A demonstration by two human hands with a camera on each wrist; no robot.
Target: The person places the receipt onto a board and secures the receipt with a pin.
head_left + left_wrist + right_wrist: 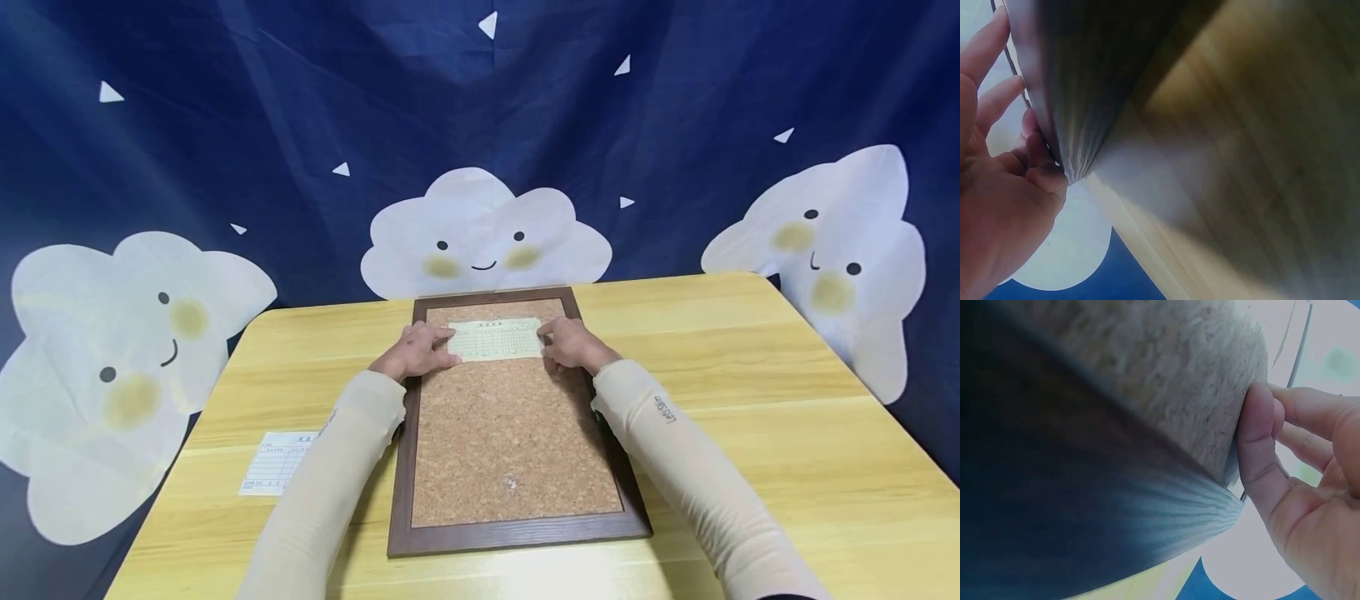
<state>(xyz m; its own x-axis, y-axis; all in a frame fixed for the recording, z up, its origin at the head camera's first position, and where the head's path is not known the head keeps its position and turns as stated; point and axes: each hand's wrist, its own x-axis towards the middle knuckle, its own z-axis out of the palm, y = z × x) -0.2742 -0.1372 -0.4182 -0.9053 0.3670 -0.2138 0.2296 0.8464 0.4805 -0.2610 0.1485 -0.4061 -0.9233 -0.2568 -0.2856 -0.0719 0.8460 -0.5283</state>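
Note:
A pale green printed form slip [495,340] lies across the upper part of a framed cork board [510,433]. My left hand [420,348] is at the slip's left end, thumb at the lower corner and forefinger higher up, spread apart and touching the paper. At the opposite end my right hand [572,343] holds the slip's edge with bent fingers and thumb. The left wrist view shows the left fingers [1000,103] against the board's side. In the right wrist view the right thumb [1257,437] lies close along the cork, a fingertip just behind it. The slip is hidden in both wrist views.
A second printed slip [276,462] lies on the wooden table [750,400], left of the board and partly covered by the left sleeve [330,467]. The dark wooden frame [517,533] surrounds the cork. Behind the table hangs a blue curtain [300,100] with cloud prints.

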